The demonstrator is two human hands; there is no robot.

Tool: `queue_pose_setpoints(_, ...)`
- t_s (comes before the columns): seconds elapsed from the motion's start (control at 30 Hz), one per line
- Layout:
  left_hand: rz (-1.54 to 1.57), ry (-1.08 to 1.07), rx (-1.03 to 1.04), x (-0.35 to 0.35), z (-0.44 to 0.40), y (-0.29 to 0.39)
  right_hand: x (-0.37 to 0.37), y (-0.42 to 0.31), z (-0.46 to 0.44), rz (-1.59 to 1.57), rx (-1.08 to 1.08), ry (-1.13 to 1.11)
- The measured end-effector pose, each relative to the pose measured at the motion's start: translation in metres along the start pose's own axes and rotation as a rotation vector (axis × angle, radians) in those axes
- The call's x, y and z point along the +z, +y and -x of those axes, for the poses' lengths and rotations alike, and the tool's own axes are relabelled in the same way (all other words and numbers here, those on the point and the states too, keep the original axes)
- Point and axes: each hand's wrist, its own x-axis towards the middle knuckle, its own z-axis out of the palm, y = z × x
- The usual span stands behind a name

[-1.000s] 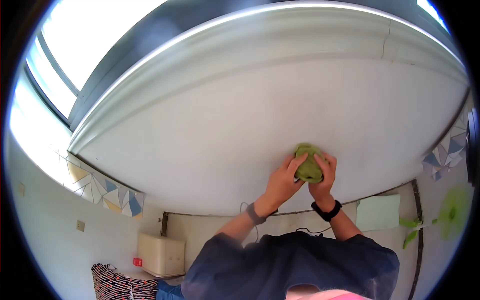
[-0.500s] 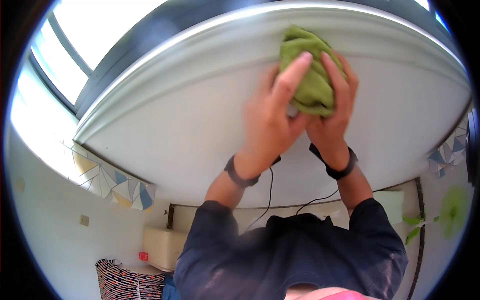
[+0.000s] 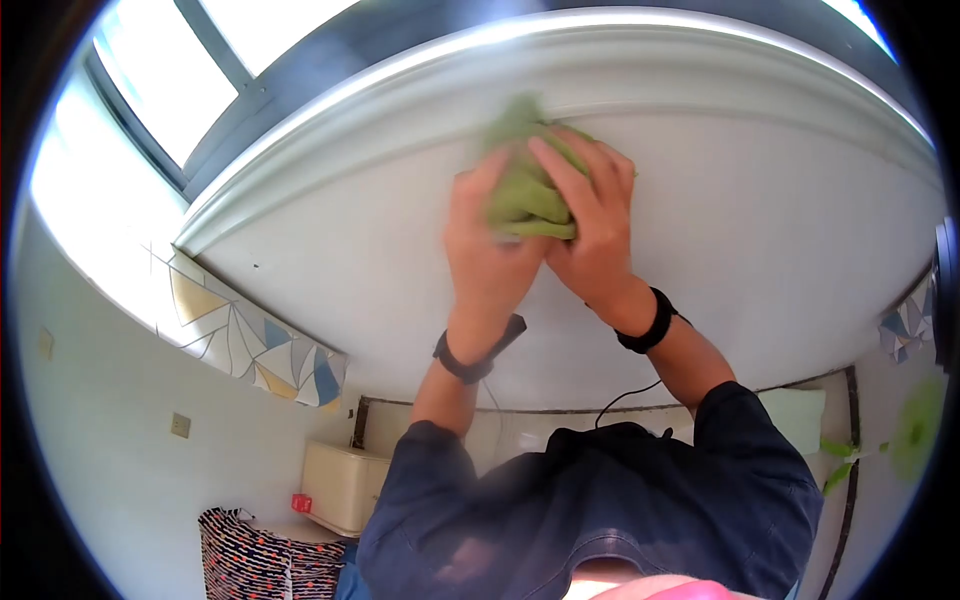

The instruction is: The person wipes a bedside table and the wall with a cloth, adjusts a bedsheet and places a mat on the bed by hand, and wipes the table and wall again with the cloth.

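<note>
A crumpled green cloth (image 3: 535, 195) is bunched between both hands, near the raised border of a broad white surface (image 3: 740, 230). My left hand (image 3: 485, 240), slightly blurred, is closed round its left side. On the right side my right hand (image 3: 600, 220) grips it, fingers bent over the top. The two hands meet below the cloth, and its upper end is smeared by motion. Both wrists wear dark bands.
Window frames (image 3: 250, 95) stand at the upper left. Patterned trim (image 3: 250, 335) runs along the left side. Lower left are a beige cabinet (image 3: 345, 485), a small red box (image 3: 301, 503) and patterned fabric (image 3: 265, 560). A green fan (image 3: 915, 430) is at the right.
Both hands first moved with the cloth from the near part of the white surface up to its raised border, then left along it. The view has shifted slightly.
</note>
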Motion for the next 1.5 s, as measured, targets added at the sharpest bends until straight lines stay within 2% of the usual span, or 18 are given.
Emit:
queue_pose_setpoints(0.07, -0.012, -0.038, 0.109, 0.000, -0.008, 0.006, -0.005, 0.005, 0.005, 0.034, -0.004, 0.022)
queue_pose_setpoints(0.17, 0.036, -0.161, 0.065, 0.006, -0.018, 0.021, -0.015, 0.007, -0.001, 0.083, -0.031, 0.163)
queue_pose_setpoints(0.27, 0.100, -0.098, 0.117, 0.019, -0.031, 0.026, -0.012, 0.012, -0.016, 0.149, -0.050, 0.268)
queue_pose_setpoints(0.4, 0.057, -0.128, 0.020, 0.000, -0.038, 0.011, 0.002, -0.001, -0.023, 0.275, -0.053, 0.161)
queue_pose_setpoints(0.5, 0.037, -0.125, -0.048, -0.023, -0.029, -0.005, 0.024, -0.017, -0.019, 0.246, -0.071, 0.114)
queue_pose_setpoints(0.7, -0.047, 0.022, -0.019, -0.079, -0.019, -0.051, 0.084, -0.048, -0.018, 0.192, -0.127, 0.015)
queue_pose_setpoints(0.8, -0.051, 0.013, -0.211, -0.110, -0.018, -0.060, 0.113, -0.067, -0.018, 0.105, -0.091, -0.035)
queue_pose_setpoints(0.83, -0.049, 0.035, -0.235, -0.118, -0.017, -0.063, 0.125, -0.067, -0.018, 0.087, -0.153, 0.027)
queue_pose_setpoints(0.97, 0.015, 0.082, -0.276, -0.127, -0.011, -0.074, 0.139, -0.079, -0.013, 0.091, -0.141, -0.005)
queue_pose_setpoints(1.1, 0.050, 0.110, -0.202, -0.106, -0.009, -0.073, 0.118, -0.069, -0.014, 0.065, -0.101, -0.032)
queue_pose_setpoints(1.27, -0.035, -0.018, -0.029, -0.058, -0.020, -0.040, 0.048, -0.042, -0.020, 0.138, -0.025, -0.069)
queue_pose_setpoints(1.4, -0.023, -0.003, 0.084, -0.018, -0.028, -0.015, 0.014, -0.015, -0.021, 0.143, -0.046, 0.008)
queue_pose_setpoints(1.5, 0.014, -0.023, 0.029, -0.018, -0.029, -0.011, 0.013, -0.014, -0.023, 0.140, -0.035, -0.004)
